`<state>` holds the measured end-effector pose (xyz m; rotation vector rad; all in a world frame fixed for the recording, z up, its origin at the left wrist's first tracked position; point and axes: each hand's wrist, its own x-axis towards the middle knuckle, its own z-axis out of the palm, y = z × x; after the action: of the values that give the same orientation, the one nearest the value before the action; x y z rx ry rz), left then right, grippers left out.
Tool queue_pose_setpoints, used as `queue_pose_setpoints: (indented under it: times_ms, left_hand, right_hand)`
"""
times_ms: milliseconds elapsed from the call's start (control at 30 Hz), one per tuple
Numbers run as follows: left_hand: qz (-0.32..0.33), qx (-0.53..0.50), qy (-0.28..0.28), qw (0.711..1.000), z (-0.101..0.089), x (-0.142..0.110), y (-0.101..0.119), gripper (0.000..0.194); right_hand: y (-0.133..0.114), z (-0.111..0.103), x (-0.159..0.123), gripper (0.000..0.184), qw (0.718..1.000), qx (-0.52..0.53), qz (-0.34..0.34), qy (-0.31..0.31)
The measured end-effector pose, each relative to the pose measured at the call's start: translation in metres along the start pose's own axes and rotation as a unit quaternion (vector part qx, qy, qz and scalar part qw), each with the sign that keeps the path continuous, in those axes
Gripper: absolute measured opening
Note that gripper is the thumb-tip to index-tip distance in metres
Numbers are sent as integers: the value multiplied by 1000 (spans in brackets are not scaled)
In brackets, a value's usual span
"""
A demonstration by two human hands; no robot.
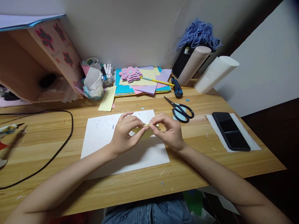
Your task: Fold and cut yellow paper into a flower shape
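Observation:
Both hands meet over a white sheet of paper (pixel 102 149) on the wooden table. Between them is a small piece of yellow paper (pixel 146 133), seen nearly edge-on, its top edge looking folded. My left hand (pixel 127 132) pinches it between thumb and fingers. From the other side my right hand (pixel 168 130) grips the same edge in a pinch. Fingers hide part of the piece. Black-handled scissors (pixel 181 109) lie to the right of my right hand, partly over a light blue scrap of paper.
Behind are a layered pink paper flower (pixel 130 74), coloured paper (pixel 121 90), a yellow pencil (pixel 158 81) and a utility knife (pixel 177 87). A phone (pixel 230 130) lies right. At left, a black cord (pixel 72 124) loops near a glue gun (pixel 9 130). Paper rolls (pixel 216 74) stand back right.

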<state>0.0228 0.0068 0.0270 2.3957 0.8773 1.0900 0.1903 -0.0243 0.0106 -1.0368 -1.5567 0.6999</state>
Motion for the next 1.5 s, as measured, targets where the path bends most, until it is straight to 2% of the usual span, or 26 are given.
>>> queue_pose_setpoints:
  times_ms: [167, 300, 433, 533, 700, 800, 933, 1067, 1167, 1267, 1367, 1500]
  left_hand:
    - [21, 12, -1, 1000, -2, 2, -3, 7]
    - [-7, -21, -21, 1000, 0, 1, -7, 11]
    - [-129, -109, -53, 984, 5, -1, -13, 19]
    - [-226, -146, -74, 960, 10, -2, -18, 25]
    - [-313, -196, -63, 927, 17, -6, -24, 29]
    - [-351, -246, -91, 899, 19, -4, -27, 32]
    - [-357, -308, -129, 872, 20, -1, -31, 33]
    - [-347, -311, -123, 876, 21, -2, -35, 36]
    - [-348, -346, -125, 862, 22, -2, -36, 37]
    - [-353, -383, -114, 846, 23, -2, -35, 30]
    - [-351, -361, -120, 856, 23, -3, -33, 26]
    - [-328, -311, -157, 878, 23, -6, -29, 21]
  right_hand:
    - [-1, -1, 0, 7, 1000, 2, 16, -3]
    - [-3, -3, 3, 4, 1000, -17, 14, -16]
    - [3, -2, 5, 6, 996, 13, 92, -10]
    - [11, -1, 6, 12, 982, 48, 177, -44]
    - [21, -1, 6, 23, 952, 91, 257, -139]
    - [24, -1, 4, 27, 952, 85, 267, -126]
    - [29, -3, 5, 25, 955, 80, 272, -87]
    - [32, -2, 7, 25, 948, 95, 286, -101]
    - [33, -1, 7, 25, 945, 106, 294, -101]
    - [32, -1, 6, 26, 953, 98, 278, -69]
    - [32, -1, 6, 26, 958, 98, 264, -53]
    - [31, -3, 9, 25, 961, 87, 249, -88]
